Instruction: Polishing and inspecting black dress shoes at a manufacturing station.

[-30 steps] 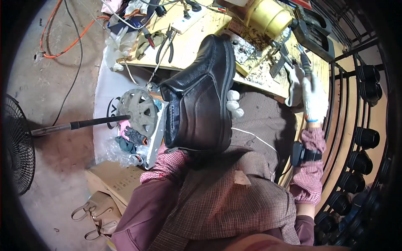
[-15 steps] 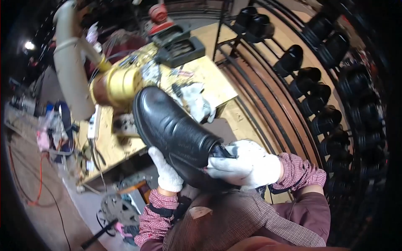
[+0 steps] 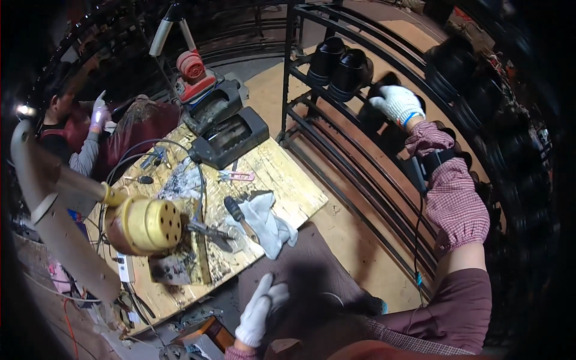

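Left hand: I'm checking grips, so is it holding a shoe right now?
No: the left hand rests open and empty on the dark apron, while the right hand reaches to a black shoe on the rack.

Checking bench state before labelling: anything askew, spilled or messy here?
Yes. The wooden worktop is littered with grey debris near the yellow drum, and a white rag lies crumpled over a tool at its edge. The black shoes sit orderly on the rack.

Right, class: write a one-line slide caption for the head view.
Gloved right hand sets a black shoe on the metal rack; left hand rests on lap.
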Demonstrator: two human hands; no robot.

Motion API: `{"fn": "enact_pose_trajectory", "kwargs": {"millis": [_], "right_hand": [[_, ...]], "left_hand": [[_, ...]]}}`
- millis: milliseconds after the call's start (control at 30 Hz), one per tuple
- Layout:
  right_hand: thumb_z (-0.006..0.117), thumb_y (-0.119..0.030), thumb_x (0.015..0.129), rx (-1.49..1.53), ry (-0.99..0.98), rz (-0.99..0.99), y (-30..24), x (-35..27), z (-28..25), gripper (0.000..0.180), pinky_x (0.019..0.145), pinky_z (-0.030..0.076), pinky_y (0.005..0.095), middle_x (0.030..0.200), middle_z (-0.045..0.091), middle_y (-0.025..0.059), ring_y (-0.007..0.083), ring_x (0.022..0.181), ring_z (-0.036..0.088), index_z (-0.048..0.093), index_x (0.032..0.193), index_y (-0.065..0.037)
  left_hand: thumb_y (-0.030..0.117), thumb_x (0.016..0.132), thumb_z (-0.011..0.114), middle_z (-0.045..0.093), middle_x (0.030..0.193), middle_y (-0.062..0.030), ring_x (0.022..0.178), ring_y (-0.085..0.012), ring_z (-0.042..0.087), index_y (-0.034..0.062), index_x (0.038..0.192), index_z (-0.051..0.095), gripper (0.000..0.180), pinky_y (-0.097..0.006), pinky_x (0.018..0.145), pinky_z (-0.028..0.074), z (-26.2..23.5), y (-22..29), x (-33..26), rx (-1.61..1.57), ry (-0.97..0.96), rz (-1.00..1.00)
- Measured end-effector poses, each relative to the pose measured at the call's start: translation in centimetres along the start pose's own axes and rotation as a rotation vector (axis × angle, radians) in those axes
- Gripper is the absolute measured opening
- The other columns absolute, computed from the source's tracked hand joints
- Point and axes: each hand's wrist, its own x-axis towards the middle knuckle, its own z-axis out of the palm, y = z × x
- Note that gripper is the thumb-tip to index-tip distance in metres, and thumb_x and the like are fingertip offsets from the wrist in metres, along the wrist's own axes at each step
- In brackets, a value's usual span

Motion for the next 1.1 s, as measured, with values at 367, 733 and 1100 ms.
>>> {"fn": "enact_pose_trajectory", "kwargs": {"millis": [367, 733, 1100], "right_hand": [[0.068, -0.046, 0.100, 0.187, 0.000, 0.070, -5.4, 11.4, 5.0, 0.072, 0.117, 0.046, 0.0443, 0.150, 0.062, 0.0240, 0.0380, 0.139, 0.060, 0.052, 0.156, -0.003], [0.082, -0.035, 0.091, 1.100, 0.104, -0.445, -8.0, -18.9, -6.8, 0.043, 0.080, 0.058, 0.0351, 0.099, 0.076, 0.0175, 0.0228, 0.086, 0.074, 0.076, 0.112, 0.002], [0.078, -0.034, 0.093, 0.923, -0.127, -1.302, -12.5, -33.9, -0.8, 0.055, 0.095, 0.060, 0.0400, 0.143, 0.067, 0.0213, 0.0343, 0.114, 0.074, 0.069, 0.138, -0.003]], "left_hand": [[0.060, 0.107, 0.054, 0.055, 0.154, -0.0286, 0.141, -0.0362, 0.057, -0.0032, 0.169, 0.022, 0.094, -0.045, 0.122, 0.039, -1.0, 2.7, 1.2, 0.056, 0.085, 0.168], [0.032, 0.113, 0.040, 0.051, 0.159, -0.0198, 0.143, -0.0281, 0.054, 0.0010, 0.170, 0.021, 0.068, -0.039, 0.124, 0.036, 2.3, 0.4, -1.3, 0.103, -0.069, 0.250], [0.089, 0.098, 0.029, 0.056, 0.155, -0.0127, 0.139, -0.0309, 0.056, 0.0126, 0.162, 0.043, 0.101, -0.047, 0.122, 0.043, -4.7, -0.5, -6.0, -0.599, 0.363, 0.619]]}}
